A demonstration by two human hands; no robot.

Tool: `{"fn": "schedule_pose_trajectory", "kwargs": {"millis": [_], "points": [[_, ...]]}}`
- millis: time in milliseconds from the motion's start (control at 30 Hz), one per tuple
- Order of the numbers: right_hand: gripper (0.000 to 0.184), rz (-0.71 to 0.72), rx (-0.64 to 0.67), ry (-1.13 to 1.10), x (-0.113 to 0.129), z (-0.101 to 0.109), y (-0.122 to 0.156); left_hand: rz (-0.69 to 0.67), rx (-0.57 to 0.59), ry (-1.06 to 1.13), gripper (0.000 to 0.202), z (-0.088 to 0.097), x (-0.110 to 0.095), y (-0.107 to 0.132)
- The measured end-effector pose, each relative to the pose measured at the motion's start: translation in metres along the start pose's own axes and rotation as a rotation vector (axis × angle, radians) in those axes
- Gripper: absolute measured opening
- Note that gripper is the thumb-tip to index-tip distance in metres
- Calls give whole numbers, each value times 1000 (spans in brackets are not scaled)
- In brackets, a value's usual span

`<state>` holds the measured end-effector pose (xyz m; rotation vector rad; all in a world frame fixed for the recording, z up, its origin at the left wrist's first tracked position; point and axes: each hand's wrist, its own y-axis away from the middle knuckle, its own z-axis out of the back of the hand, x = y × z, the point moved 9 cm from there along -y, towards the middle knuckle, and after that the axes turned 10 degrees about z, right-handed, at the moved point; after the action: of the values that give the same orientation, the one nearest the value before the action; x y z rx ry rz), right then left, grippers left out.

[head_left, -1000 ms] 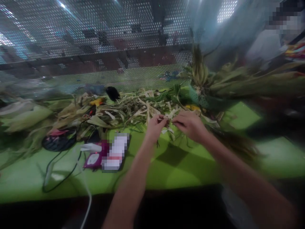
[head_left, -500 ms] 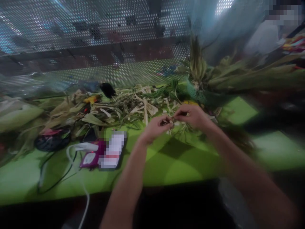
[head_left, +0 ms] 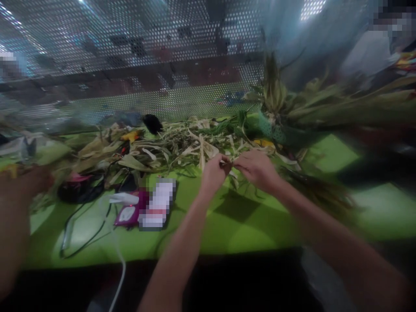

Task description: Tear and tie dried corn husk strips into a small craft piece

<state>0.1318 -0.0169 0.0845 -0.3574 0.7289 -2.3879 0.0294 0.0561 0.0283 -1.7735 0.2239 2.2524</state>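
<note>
My left hand (head_left: 215, 172) and my right hand (head_left: 258, 170) meet fingertip to fingertip above the front edge of a heap of dry husk strips (head_left: 175, 145). Both are closed in a pinch. Whatever sits between the fingers is too small and dim to make out. Pale strips (head_left: 208, 147) lie just behind my hands, and thin stalks hang close below them. A yellow piece (head_left: 264, 143) lies behind my right hand.
Another person's arm (head_left: 14, 203) reaches in at the left. A phone (head_left: 158, 203) lies on a purple device (head_left: 128, 214) with a white cable (head_left: 121, 260). At the back right, a green basket (head_left: 269, 125) holds long husks. A black object (head_left: 152, 124) stands behind the heap.
Another person's arm has come in at the left. My right hand has turned, its back now facing up more, and stays against my left fingertips. The view has shifted slightly.
</note>
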Motion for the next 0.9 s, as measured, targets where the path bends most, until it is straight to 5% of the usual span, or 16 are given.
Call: {"fn": "schedule_pose_trajectory", "kwargs": {"millis": [133, 267, 367, 467, 600, 767, 900], "points": [[20, -5, 16, -21, -6, 2, 0, -149, 64, -150, 9, -6, -19, 11], [12, -126, 6, -343, -30, 2, 4, -63, 353, -128, 4, -21, -13, 14], [11, -323, -30, -592, -54, -5, 11, 37, 496, 118, 13, -25, -11, 16], [13, -449, -69, -689, -62, -14, 16, 150, 398, 398, 22, -17, -4, 10], [7, -287, -96, -521, -37, -8, 8, 208, 182, 495, 21, -7, 13, -2], [17, -64, -71, -210, -7, 3, 0, 74, 45, 6, 9, -3, 11, -6], [16, -29, -53, -190, -14, 7, 0, -113, 141, -291, 6, -13, -8, 5]]}}
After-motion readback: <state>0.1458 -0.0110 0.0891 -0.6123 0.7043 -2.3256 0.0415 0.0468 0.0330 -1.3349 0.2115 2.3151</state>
